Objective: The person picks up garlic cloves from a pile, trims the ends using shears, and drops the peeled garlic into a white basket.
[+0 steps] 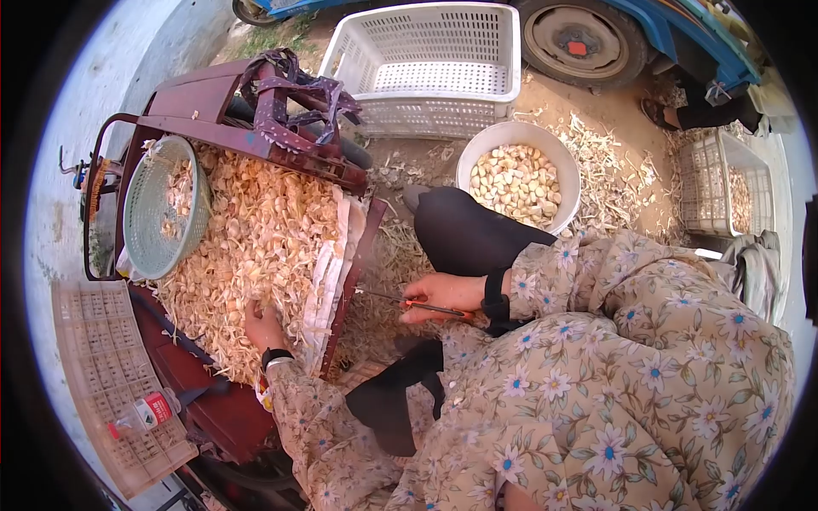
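My left hand (pixel 266 329) reaches down into a heap of loose garlic cloves and papery skins (pixel 256 230). Its thumb and fingers look slightly apart, touching the cloves, and the fingertips are partly lost among them. My right hand (pixel 447 292) is closed around orange-handled scissors (pixel 439 308) beside the heap, above my lap. Their thin blade points left toward the cart's edge. A pale green plastic basket (pixel 201 223) sits tilted on the far part of the heap, with some cloves and skins in it.
A white bucket (pixel 571 196) of peeled-looking cloves stands past my knee. Behind it are a white crate (pixel 426 115) and a blue vehicle's wheel (pixel 579 43). Another crate (pixel 720 200) stands near a person's foot (pixel 660 113). A bottle (pixel 145 413) lies on a crate at lower left.
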A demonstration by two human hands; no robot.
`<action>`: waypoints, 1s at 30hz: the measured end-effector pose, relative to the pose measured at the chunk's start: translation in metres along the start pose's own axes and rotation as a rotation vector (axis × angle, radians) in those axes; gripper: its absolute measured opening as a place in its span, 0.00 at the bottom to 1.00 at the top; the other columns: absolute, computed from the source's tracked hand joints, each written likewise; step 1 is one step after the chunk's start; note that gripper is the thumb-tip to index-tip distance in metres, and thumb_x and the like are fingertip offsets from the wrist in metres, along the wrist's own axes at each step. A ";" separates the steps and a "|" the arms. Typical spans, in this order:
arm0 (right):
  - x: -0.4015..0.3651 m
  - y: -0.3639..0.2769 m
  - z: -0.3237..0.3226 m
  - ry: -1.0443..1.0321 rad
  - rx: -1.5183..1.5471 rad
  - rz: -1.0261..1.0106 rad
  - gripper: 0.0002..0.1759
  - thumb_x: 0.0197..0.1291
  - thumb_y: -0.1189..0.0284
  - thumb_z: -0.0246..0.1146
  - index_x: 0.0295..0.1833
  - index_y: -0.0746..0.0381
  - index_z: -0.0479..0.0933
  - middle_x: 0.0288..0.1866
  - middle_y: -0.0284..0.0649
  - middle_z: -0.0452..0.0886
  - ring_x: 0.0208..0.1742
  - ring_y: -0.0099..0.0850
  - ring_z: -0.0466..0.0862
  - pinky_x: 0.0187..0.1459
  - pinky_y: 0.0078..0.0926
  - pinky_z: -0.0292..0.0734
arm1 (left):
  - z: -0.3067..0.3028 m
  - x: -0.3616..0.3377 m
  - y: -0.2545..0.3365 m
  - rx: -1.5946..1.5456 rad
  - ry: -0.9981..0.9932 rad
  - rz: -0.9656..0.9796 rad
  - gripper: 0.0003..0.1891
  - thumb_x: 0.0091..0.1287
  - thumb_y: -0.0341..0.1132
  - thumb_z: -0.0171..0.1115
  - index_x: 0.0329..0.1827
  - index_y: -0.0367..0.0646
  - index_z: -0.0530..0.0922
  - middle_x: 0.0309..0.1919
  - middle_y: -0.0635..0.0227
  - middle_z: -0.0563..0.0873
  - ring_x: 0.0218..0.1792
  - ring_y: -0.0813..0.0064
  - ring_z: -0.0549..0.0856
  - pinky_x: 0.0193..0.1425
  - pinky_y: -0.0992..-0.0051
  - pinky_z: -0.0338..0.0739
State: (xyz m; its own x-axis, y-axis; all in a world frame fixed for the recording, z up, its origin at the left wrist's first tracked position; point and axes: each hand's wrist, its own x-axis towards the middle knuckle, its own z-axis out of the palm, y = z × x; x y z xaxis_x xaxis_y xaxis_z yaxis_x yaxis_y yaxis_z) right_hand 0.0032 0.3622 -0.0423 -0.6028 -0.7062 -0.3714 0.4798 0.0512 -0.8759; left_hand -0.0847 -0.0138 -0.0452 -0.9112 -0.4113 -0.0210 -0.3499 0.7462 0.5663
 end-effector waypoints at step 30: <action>-0.006 -0.005 -0.004 0.009 0.022 0.033 0.19 0.56 0.56 0.60 0.34 0.63 0.73 0.22 0.32 0.75 0.20 0.21 0.72 0.20 0.21 0.66 | -0.032 -0.064 0.089 -1.301 -0.315 -0.231 0.10 0.65 0.33 0.55 0.45 0.38 0.70 0.34 0.64 0.76 0.24 0.84 0.70 0.20 0.87 0.64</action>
State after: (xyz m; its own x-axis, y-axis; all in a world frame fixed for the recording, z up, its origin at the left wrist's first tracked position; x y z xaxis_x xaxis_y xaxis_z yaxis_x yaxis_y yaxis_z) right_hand 0.0015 0.3687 -0.0367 -0.5922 -0.6977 -0.4031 0.5134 0.0588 -0.8561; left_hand -0.0509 0.0624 0.0327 -0.9322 -0.1921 -0.3068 -0.2026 -0.4255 0.8820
